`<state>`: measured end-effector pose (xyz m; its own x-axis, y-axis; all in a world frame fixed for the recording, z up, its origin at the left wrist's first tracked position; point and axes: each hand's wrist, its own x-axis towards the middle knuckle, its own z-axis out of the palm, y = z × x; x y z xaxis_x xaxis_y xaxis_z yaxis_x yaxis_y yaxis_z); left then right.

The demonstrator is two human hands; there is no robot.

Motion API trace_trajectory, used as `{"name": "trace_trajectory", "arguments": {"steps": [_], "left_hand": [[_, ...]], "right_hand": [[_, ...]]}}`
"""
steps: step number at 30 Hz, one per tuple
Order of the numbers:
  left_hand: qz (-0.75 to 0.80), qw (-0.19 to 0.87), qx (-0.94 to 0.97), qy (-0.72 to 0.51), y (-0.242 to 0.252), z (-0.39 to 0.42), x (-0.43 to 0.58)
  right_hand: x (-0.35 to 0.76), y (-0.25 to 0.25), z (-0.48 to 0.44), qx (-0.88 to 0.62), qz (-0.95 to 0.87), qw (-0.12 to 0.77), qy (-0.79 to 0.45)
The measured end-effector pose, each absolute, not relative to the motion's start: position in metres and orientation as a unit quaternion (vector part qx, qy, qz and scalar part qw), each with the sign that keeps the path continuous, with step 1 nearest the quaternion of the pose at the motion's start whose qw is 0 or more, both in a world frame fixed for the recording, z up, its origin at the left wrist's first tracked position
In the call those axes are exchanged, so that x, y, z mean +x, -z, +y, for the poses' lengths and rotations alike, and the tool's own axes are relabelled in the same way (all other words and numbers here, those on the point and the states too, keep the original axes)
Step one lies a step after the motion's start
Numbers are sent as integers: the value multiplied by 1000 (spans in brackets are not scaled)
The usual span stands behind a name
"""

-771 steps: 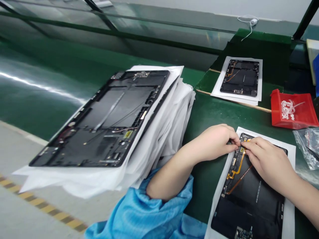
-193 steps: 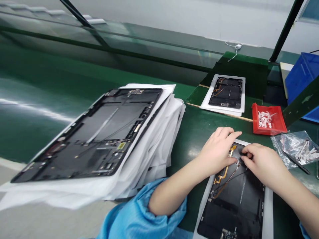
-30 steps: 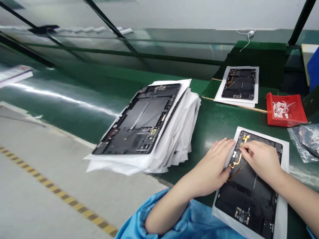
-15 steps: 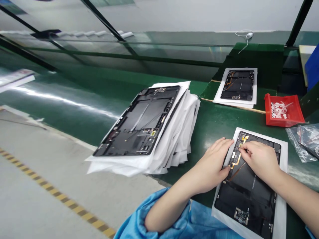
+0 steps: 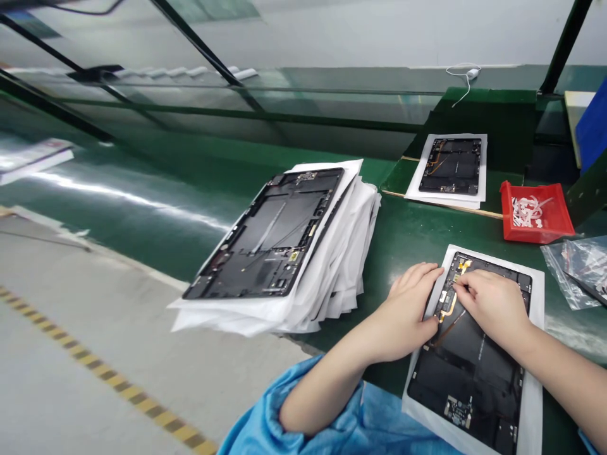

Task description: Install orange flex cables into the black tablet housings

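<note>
A black tablet back housing (image 5: 474, 366) lies on a white protective sheet (image 5: 535, 354) in front of me. An orange flex cable (image 5: 448, 311) and small connectors run along its upper left edge. Against that edge rests my left hand (image 5: 411, 309), fingers stretched out and thumb apart, touching the rim. Over the housing's upper part, my right hand (image 5: 496, 303) is closed in a pinch, thumb and forefinger tips down beside the flex cable. Whatever small thing is between those fingertips is too hidden to name.
To the left stands a stack of similar housings (image 5: 265, 234) interleaved with white sheets (image 5: 341, 253). Another housing (image 5: 453, 165) lies at the back. A red bin (image 5: 557, 212) of small white pieces and a clear plastic bag (image 5: 581, 265) are at the right of the green bench (image 5: 408, 227).
The camera view has shifted slightly. Both hands keep nearly the same place on the housing, the right hand still pinching near the flex cable.
</note>
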<state>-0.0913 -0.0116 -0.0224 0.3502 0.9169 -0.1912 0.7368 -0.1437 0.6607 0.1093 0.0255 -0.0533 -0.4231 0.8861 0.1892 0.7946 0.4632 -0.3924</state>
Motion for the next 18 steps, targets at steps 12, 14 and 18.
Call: {"name": "trace_trajectory", "arguments": {"steps": [12,14,18], "left_hand": [[568,335,741,-123,19,-2,-92],[571,332,741,-121,20,-2,-92],[575,326,740,-126,20,-2,-90]], "right_hand": [[109,54,26,-502,-837,180,-123],[109,54,26,-503,-837,179,-123],[109,54,26,-503,-837,179,-123]]}}
